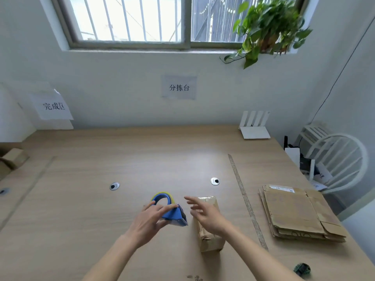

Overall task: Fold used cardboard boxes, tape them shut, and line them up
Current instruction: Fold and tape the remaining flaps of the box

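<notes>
small brown cardboard box (210,226): closed, crumpled, lying lengthwise at table centre-front | blue tape dispenser (170,209): yellow-edged roll, just beside box at its 9 o'clock | stack of flattened cardboard boxes (298,213): lying flat, at box's 3 o'clock, well apart

Table (142,159): light wood grain; two round cable holes (114,186) (215,181) set in its top.
Window (142,19): barred, above the far wall.
Plant (269,29): green, leafy, on the sill at right, stems trailing down.
Paper signs: one (179,87) on the far wall, centre; one (53,106) at left.
Router (254,126): white, four upright antennas, far right corner of the table.
Chair (336,159): white, spindle-backed, beside the table's right edge.
Small dark object (302,269): near right edge; too blurred to identify.
</notes>
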`<state>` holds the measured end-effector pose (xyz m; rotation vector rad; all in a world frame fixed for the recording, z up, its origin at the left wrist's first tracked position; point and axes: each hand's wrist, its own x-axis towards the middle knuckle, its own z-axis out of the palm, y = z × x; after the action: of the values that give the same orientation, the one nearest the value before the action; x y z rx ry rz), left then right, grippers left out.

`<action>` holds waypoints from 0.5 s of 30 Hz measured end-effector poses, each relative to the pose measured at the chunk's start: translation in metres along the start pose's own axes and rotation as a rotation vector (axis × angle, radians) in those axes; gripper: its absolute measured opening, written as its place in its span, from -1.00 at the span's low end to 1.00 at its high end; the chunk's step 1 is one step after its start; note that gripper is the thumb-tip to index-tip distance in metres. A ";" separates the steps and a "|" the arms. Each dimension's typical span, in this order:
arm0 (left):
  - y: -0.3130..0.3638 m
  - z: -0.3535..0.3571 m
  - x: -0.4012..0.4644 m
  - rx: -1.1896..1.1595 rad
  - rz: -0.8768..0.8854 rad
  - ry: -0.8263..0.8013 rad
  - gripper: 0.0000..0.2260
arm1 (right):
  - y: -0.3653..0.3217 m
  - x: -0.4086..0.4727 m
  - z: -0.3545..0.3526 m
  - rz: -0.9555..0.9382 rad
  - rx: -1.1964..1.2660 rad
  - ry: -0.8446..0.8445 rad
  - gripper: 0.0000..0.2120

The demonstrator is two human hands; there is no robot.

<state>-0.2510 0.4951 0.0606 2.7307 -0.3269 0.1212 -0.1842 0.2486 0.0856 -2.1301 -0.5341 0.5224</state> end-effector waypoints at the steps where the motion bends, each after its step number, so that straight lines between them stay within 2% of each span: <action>1: 0.003 -0.011 0.005 0.029 0.035 0.042 -0.57 | -0.013 0.002 -0.004 -0.008 0.012 -0.012 -0.51; 4: 0.010 -0.043 0.016 0.093 0.095 0.128 -0.50 | -0.048 0.005 -0.018 -0.071 0.016 -0.018 -0.47; 10: 0.025 -0.091 0.026 0.130 0.115 0.066 -0.52 | -0.086 -0.001 -0.041 -0.164 -0.017 0.072 -0.49; 15: 0.035 -0.111 0.029 0.138 0.126 0.045 -0.55 | -0.101 -0.012 -0.055 -0.149 0.014 0.155 -0.74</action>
<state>-0.2357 0.5001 0.1800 2.8370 -0.4951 0.2477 -0.1825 0.2615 0.2002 -2.0774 -0.5929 0.2745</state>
